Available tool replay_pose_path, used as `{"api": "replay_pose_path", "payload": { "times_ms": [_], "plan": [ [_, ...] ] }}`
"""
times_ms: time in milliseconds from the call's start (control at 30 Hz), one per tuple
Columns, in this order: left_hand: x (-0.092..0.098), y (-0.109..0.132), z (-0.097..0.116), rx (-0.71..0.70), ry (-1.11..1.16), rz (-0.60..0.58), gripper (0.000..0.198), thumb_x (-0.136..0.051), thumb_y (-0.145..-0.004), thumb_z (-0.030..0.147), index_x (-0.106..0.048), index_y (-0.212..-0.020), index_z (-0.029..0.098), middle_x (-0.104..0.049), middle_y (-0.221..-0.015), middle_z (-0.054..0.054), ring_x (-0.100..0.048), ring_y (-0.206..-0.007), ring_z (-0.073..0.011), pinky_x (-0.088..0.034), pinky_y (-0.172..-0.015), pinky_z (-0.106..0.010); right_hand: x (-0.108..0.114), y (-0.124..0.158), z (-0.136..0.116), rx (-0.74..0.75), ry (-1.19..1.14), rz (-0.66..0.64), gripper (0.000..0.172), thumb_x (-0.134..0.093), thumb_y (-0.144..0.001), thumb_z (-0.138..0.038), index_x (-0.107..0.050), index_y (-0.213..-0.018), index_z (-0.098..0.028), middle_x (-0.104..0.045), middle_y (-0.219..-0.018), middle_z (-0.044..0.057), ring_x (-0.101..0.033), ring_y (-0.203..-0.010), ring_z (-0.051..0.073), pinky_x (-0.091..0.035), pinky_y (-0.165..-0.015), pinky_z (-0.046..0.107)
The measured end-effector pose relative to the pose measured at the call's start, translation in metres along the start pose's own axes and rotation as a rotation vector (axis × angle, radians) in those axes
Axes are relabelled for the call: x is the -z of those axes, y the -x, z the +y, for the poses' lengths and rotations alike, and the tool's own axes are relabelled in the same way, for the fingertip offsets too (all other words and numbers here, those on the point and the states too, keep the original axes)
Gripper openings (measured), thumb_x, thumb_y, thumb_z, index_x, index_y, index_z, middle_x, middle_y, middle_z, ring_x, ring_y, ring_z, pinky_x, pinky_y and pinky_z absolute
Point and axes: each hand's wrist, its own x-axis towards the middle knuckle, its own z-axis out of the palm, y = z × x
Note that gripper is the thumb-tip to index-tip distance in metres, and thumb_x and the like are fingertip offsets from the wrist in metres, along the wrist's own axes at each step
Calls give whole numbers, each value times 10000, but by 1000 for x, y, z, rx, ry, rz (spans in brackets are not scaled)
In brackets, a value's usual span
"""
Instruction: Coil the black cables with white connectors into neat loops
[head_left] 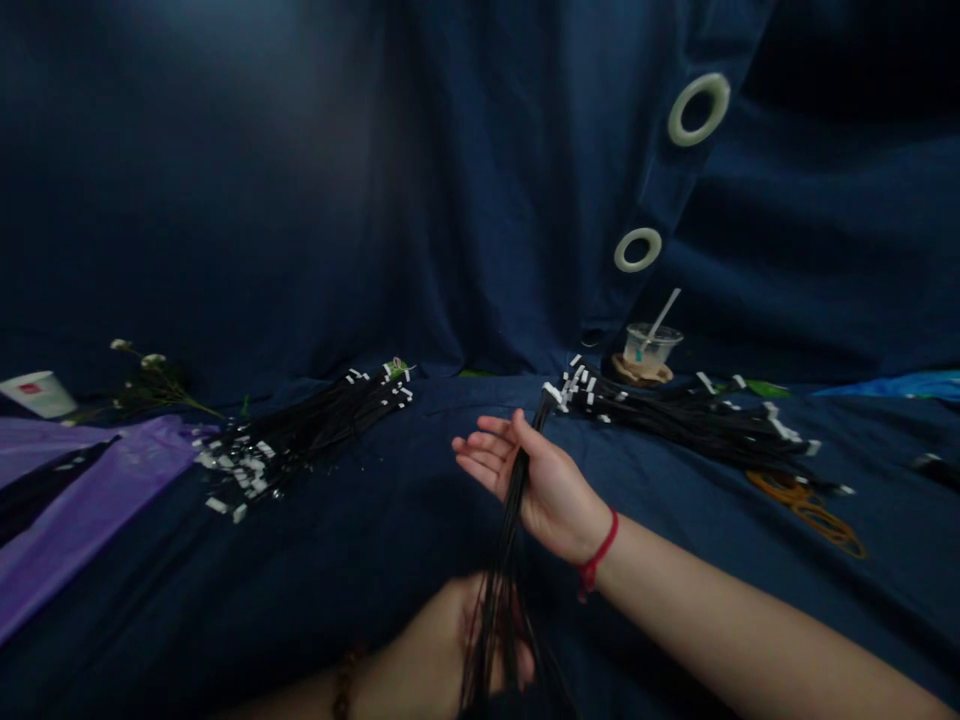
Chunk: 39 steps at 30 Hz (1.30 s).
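A thin bundle of black cords (504,560) runs from low centre up toward a white-tipped end (553,392). My right hand (525,470) lies palm up under the upper part of the bundle, thumb against the cords and fingers stretched out to the left; a red string is tied round its wrist. My left hand (450,640) is closed round the lower part of the same bundle near the bottom edge. A pile of black cords with white tips (300,435) lies to the left, another pile (690,415) to the right.
Dark blue cloth (375,560) covers the surface and hangs behind, with two white eyelet rings (697,108). A plastic cup with a straw (649,348) stands at the back. Orange rubber bands (810,505) lie right. Purple plastic sheet (82,490), a white cup (37,392) and dried flowers (154,380) lie left.
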Motion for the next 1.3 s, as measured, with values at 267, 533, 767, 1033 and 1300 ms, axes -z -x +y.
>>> {"api": "replay_pose_path", "payload": {
  "times_ms": [267,533,767,1033,1300],
  "plan": [
    [3,9,7,-184,-161,107,373,-707,-648,365,-493,-853,140,-577,-639,-1,-570,-541,-119,-455,-551,-259,8,10,20,-155,272,39,319,-566,-811,-398,-550,-989,-134,-612,-856,52,-608,-779,154,-474,-685,291],
    [11,11,7,-293,119,192,121,-597,-766,208,-526,-825,130,-583,-718,-22,-579,-620,-124,-465,-602,-266,37,57,41,-250,473,95,299,-603,-740,-375,-576,-867,-106,-590,-730,36,-572,-649,124,-468,-563,243],
    [15,9,7,-213,68,107,53,-546,-770,148,-501,-788,126,-600,-696,-43,-595,-641,-148,-440,-647,-282,51,73,38,-333,526,82,287,-656,-691,-301,-571,-858,-82,-592,-695,53,-572,-585,125,-489,-519,263],
    [12,9,5,-224,23,172,130,-579,-681,104,-484,-767,125,-544,-654,-3,-501,-487,-73,-353,-498,-209,46,75,39,-332,552,65,155,-656,-686,-173,-588,-802,-95,-590,-685,22,-535,-576,65,-413,-544,174],
    [10,9,8,-262,51,163,182,-616,-622,116,-490,-751,135,-535,-614,7,-511,-487,-78,-333,-488,-207,55,73,40,-371,232,83,145,-649,-720,-192,-674,-849,-130,-641,-812,56,-598,-705,128,-469,-675,239]
  ]
}}
